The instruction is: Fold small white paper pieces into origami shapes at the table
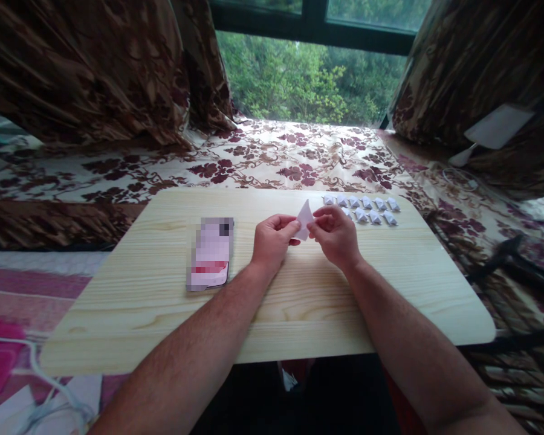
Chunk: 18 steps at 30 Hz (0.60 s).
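A small white piece of folded paper [305, 219], pointed at the top, is held up above the table between my two hands. My left hand [273, 240] pinches its left side between thumb and fingers. My right hand [335, 234] has its fingertips closed on the paper's lower right edge. Just behind my right hand lie two rows of small folded white paper pieces [374, 216], several in each row; my hand partly covers the nearer row. How the held paper is creased is too small to make out.
A pale wooden table [163, 326] stands before me, with a phone [211, 254] to the left of my hands. Beyond it is a ledge with flowered cloth [294, 160]. A white lamp [498, 127] stands at the right; white papers [77, 396] and a cable lie lower left.
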Available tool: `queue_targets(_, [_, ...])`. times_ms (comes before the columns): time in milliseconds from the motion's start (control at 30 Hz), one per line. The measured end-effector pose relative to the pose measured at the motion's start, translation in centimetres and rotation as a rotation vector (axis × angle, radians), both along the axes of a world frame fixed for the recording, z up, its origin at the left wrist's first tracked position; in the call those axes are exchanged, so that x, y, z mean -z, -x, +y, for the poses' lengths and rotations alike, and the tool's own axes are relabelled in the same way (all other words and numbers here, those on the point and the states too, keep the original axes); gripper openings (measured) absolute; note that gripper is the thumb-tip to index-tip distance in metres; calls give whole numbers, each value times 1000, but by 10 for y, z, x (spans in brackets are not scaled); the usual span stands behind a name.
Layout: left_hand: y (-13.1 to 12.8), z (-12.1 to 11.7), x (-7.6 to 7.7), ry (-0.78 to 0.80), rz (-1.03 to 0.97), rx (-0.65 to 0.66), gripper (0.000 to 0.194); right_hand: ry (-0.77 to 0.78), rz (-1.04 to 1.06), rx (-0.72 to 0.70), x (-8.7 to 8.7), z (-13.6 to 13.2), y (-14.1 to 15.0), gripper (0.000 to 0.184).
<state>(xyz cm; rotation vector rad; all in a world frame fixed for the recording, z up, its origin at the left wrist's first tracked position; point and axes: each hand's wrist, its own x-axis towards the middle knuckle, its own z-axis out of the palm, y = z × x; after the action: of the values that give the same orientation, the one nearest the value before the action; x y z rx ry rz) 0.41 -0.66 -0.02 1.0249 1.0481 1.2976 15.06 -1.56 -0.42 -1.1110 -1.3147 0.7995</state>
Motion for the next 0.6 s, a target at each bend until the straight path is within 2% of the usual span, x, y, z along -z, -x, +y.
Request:
queue_targets(333, [1, 0, -6, 102, -13, 74, 27, 41, 0, 6, 0, 3, -3, 18])
queue_targets(600, [2, 2, 1, 82, 2, 59, 21, 63, 44, -25, -2, 2, -2, 14])
